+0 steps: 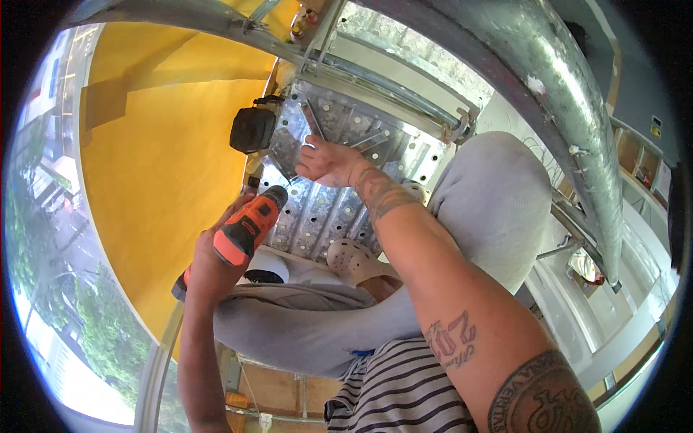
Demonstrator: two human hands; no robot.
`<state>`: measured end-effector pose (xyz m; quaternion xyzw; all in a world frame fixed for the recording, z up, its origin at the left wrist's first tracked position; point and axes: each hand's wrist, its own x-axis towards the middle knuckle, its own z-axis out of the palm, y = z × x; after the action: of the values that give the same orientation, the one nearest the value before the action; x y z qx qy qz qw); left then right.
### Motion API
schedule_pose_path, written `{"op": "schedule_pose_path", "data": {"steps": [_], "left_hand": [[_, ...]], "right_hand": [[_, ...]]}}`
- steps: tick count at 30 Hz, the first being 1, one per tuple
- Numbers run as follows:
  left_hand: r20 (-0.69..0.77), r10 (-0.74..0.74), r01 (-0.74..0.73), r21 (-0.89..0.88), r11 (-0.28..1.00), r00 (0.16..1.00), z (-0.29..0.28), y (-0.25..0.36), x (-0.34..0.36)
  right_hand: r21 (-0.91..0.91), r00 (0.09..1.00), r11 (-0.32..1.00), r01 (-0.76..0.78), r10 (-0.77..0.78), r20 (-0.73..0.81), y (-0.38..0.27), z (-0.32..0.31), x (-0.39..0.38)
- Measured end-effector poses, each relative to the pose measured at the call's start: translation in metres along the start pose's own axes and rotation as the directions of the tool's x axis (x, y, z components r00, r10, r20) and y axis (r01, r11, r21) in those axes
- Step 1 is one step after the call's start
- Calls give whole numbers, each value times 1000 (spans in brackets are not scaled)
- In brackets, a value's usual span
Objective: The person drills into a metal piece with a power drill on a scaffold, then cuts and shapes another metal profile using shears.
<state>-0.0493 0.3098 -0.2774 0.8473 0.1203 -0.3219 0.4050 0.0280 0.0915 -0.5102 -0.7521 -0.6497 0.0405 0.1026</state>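
My left hand [214,263] is wrapped round the grip of an orange-and-black cordless drill [249,229]. The drill's chuck points up and to the right, toward my other hand. Just beyond the chuck, my right hand [326,162] is closed with its fingers curled together over the perforated metal scaffold plank [310,209]. Whatever those fingers pinch is too small or hidden to make out. Narrow metal strips lie near them: one strip [312,119] above the fingertips, another strip [369,140] to the right. A black pouch [252,130] sits left of the hand, at the plank's edge.
Yellow sheeting [166,159] covers the left side, with a window and trees beyond it. A thick metal scaffold tube [563,94] curves overhead on the right. My bent legs in grey trousers flank the plank, and a beige clog [351,260] rests on it.
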Motion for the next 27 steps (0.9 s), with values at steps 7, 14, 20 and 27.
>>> {"op": "schedule_pose_path", "data": {"steps": [7, 14, 20, 27], "left_hand": [[14, -98, 99, -50, 994, 995, -1, 3, 12], [85, -171, 176, -46, 983, 982, -6, 8, 7], [-5, -75, 75, 71, 995, 997, 14, -10, 2], [1, -72, 70, 250, 966, 997, 27, -5, -11]], "right_hand": [[-60, 996, 998, -8, 3, -95, 5, 5, -5], [-32, 1000, 999, -8, 8, -6, -2, 8, 0], [17, 1000, 1000, -20, 20, -12, -1, 3, 1], [40, 1000, 999, 5, -4, -18, 2, -7, -3]]}}
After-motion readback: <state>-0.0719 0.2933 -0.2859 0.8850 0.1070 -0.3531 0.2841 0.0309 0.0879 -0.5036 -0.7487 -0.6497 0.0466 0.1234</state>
